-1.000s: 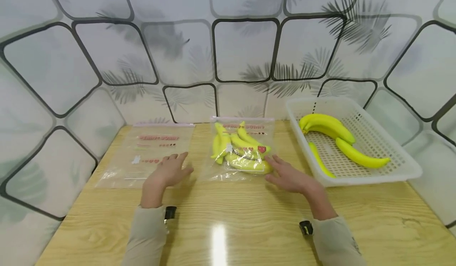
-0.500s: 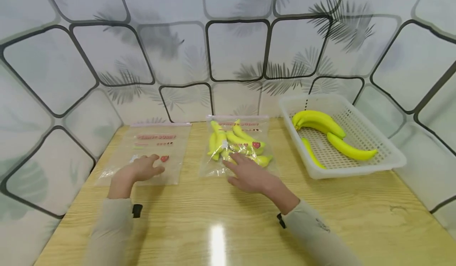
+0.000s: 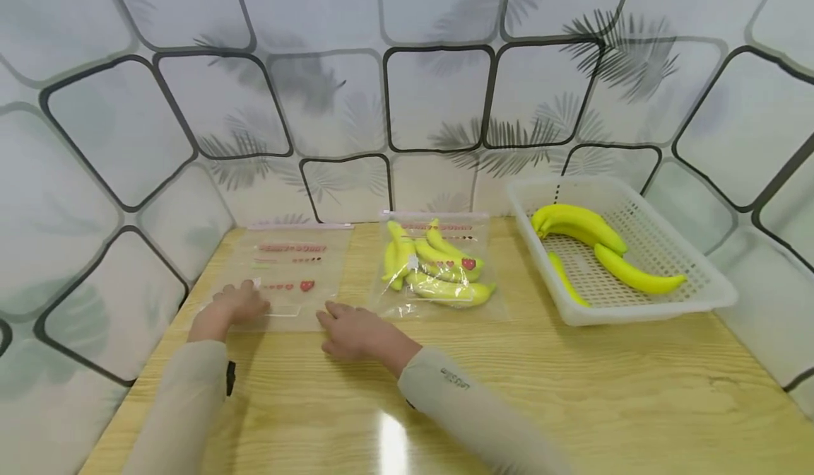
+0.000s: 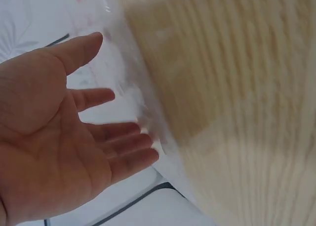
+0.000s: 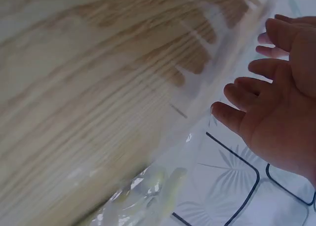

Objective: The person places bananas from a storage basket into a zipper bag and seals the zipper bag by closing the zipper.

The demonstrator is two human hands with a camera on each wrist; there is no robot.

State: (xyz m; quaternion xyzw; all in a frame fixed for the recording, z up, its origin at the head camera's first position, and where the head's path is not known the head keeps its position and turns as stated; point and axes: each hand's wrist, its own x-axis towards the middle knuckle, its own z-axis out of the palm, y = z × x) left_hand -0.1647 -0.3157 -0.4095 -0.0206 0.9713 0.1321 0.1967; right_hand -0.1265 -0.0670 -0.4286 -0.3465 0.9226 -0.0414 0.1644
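A flat clear zip bag with red print lies on the left of the table in the head view. My left hand is over its near left part, fingers spread and loosely bent in the left wrist view. By the same bag's near right corner is my right hand; its fingers look relaxed, and neither hand grips anything. Whether the fingertips touch the plastic is hard to tell. To the right lies a second zip bag with several yellow bananas inside.
A white perforated plastic basket stands at the right with more bananas in it. Patterned panels rise behind the wooden table and along both sides. Light glares off the tabletop near the front.
My right hand has moved left from the filled bag to the flat bag's near right corner. My left hand has shifted left across the flat bag. The bags and basket stay put.
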